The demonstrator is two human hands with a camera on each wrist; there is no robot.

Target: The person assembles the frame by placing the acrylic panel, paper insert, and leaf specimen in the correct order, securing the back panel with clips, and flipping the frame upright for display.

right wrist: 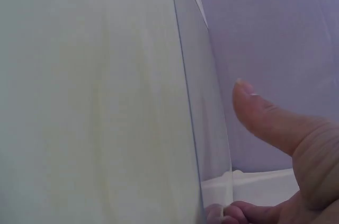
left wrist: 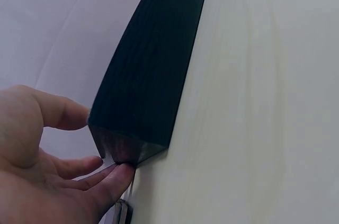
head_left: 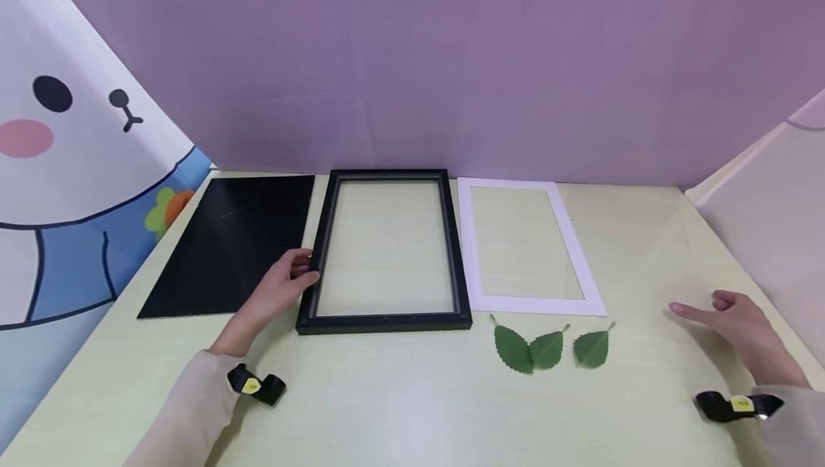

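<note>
While left hand [head_left: 280,288] pinches black frame's [head_left: 387,320] left side mid-bench, right hand [head_left: 741,324] hovers with fingers relaxed near glass sheet [head_left: 634,238] by right edge.

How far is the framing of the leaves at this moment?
Done: the parts lie spread out, black backing board, black frame, white mat and three leaves.

In hand: the left hand grips the frame's left edge; the right hand is at a clear sheet on the table.

Left: the frame is empty and the leaves are loose, so all the assembling seems to remain.
</note>
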